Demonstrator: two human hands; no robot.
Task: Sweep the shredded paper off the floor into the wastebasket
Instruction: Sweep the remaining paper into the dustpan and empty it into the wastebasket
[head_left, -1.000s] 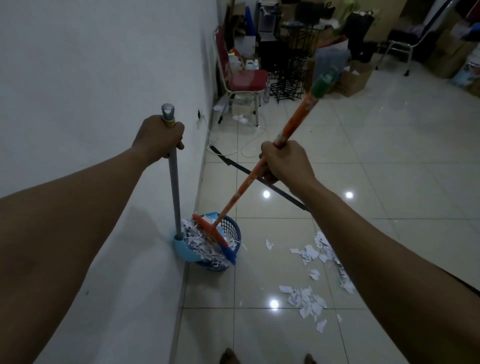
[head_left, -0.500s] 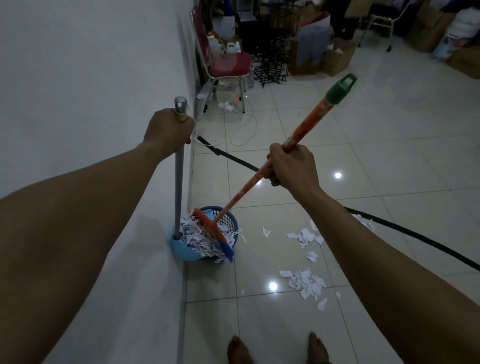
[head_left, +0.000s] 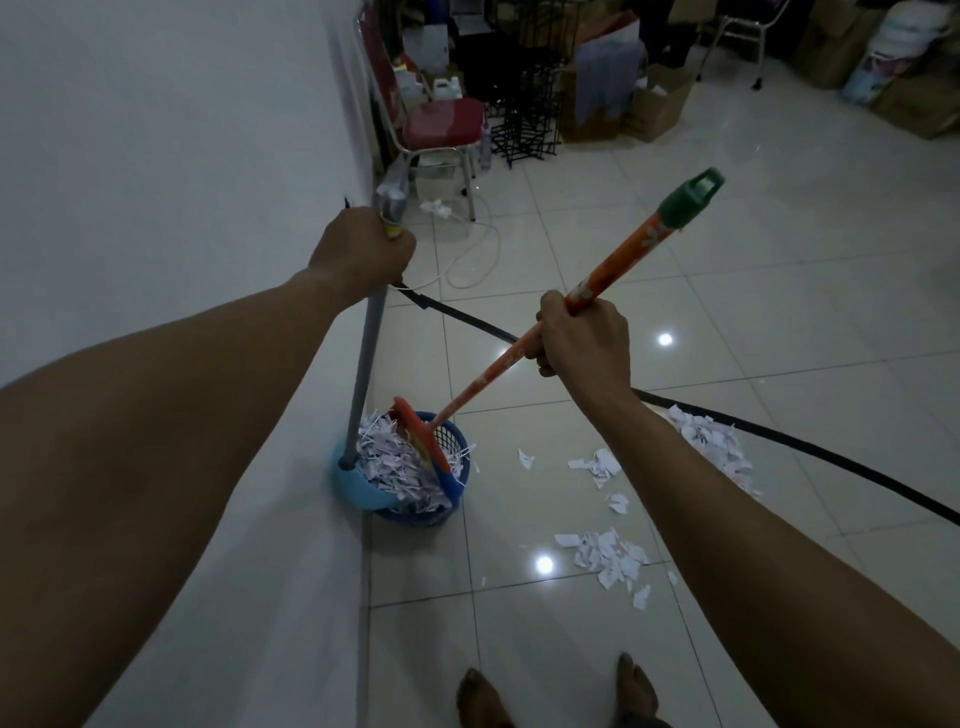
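A blue mesh wastebasket (head_left: 458, 457) stands on the tiles against the wall, heaped with shredded paper (head_left: 387, 460). A light blue dustpan (head_left: 358, 486) is tipped over its left rim. My left hand (head_left: 363, 252) grips the top of the dustpan's grey pole (head_left: 366, 364). My right hand (head_left: 582, 340) holds the orange broom handle (head_left: 631, 254), which has a green cap. The broom's orange and blue head (head_left: 423, 447) lies across the paper in the basket. Loose paper scraps (head_left: 608, 558) lie on the floor to the right, with a larger pile (head_left: 714, 449) beside my right forearm.
A white wall (head_left: 156, 156) runs along the left. A black cable (head_left: 779, 441) crosses the floor behind the basket, and a white cord (head_left: 470, 254) loops near a red chair (head_left: 439, 122). Boxes and wire racks (head_left: 530, 114) crowd the far end. My bare feet (head_left: 556, 696) show at the bottom.
The view has tilted down and nearer, so my feet show. The broom handle has swung a little to the right. Both hands keep their grip and the dustpan stays at the basket.
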